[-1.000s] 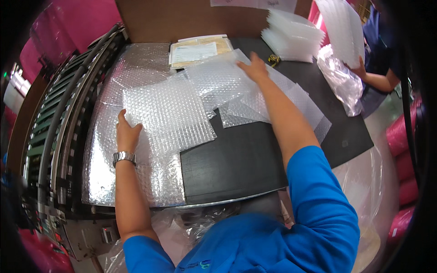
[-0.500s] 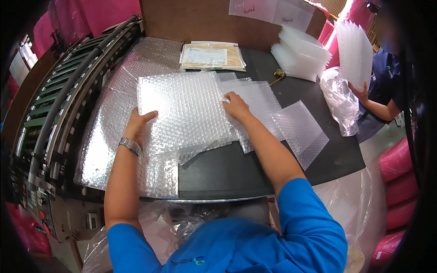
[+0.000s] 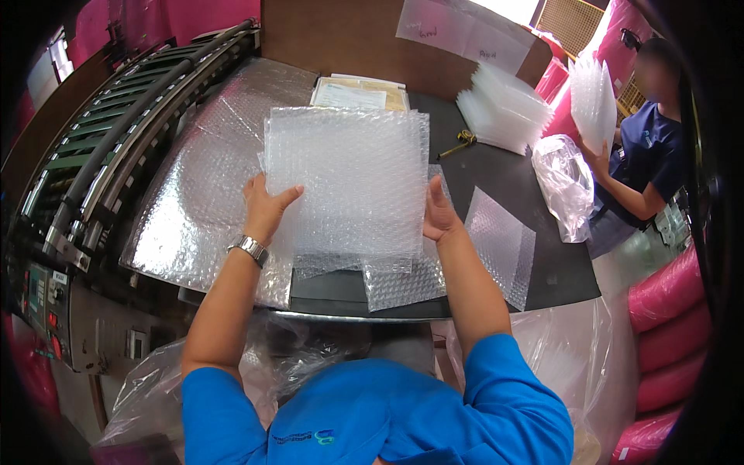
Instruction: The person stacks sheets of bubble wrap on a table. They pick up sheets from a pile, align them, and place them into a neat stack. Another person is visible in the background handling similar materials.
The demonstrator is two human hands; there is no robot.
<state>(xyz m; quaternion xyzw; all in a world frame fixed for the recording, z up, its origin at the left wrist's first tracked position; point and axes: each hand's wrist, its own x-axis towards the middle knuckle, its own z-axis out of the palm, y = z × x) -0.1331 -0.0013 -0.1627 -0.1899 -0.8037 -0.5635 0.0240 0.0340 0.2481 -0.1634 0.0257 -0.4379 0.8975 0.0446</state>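
Observation:
A loose stack of clear bubble wrap sheets (image 3: 349, 182) is in front of me, its layers slightly out of line. My left hand (image 3: 267, 208) is at the stack's left edge, thumb over the top face and fingers at the rim. Along the right edge is my right hand (image 3: 440, 217), palm turned inward and thumb raised apart; some of its fingers are hidden. Another bubble wrap sheet (image 3: 403, 287) lies partly under the stack. Smaller bubble wrap pieces (image 3: 500, 248) lie to the right of my right hand.
A large bubble wrap sheet (image 3: 205, 186) covers the table's left side beside a roller machine (image 3: 116, 147). Papers (image 3: 353, 94) lie at the back. A tape measure (image 3: 463, 138), a pouch stack (image 3: 504, 108) and a plastic bundle (image 3: 564, 186) are rightward, near a co-worker (image 3: 647, 155) holding pouches.
Both hands have shifted right with the bubble wrap sheets, which now look more squared together. My right hand has opened from its pinch on the edge. The view has shifted slightly.

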